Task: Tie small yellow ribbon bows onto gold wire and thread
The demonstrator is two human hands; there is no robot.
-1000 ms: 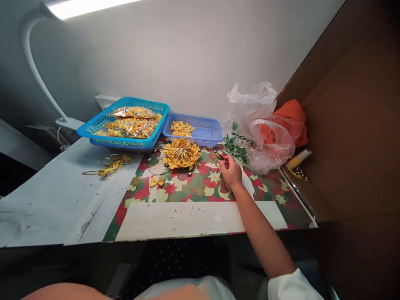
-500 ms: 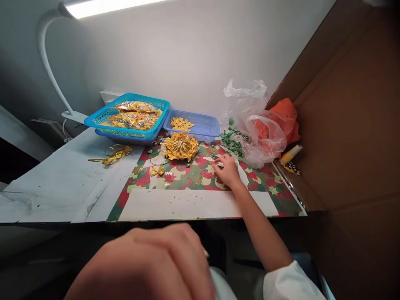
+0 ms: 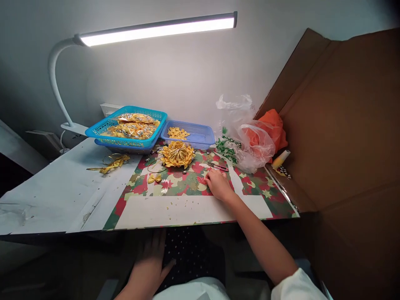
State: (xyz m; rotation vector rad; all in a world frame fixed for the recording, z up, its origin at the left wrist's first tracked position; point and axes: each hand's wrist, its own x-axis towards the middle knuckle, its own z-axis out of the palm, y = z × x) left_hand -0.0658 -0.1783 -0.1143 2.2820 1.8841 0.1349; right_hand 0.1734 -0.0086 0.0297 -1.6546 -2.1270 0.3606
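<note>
Head view shows the right hand (image 3: 218, 184) over a patterned sheet (image 3: 181, 188), its fingers narrowed and their tips at a thin gold cord (image 3: 198, 179) just to their left; whether they grip it, I cannot tell. Just beyond this hand lies a small tool (image 3: 218, 166). Well to its left is a single bow (image 3: 154, 178), with a bundle of gold bows (image 3: 178, 154) farther beyond. The left hand (image 3: 149, 264), thumb spread wide, is below the table (image 3: 62, 187) edge, beside dark dotted cloth (image 3: 193, 254).
</note>
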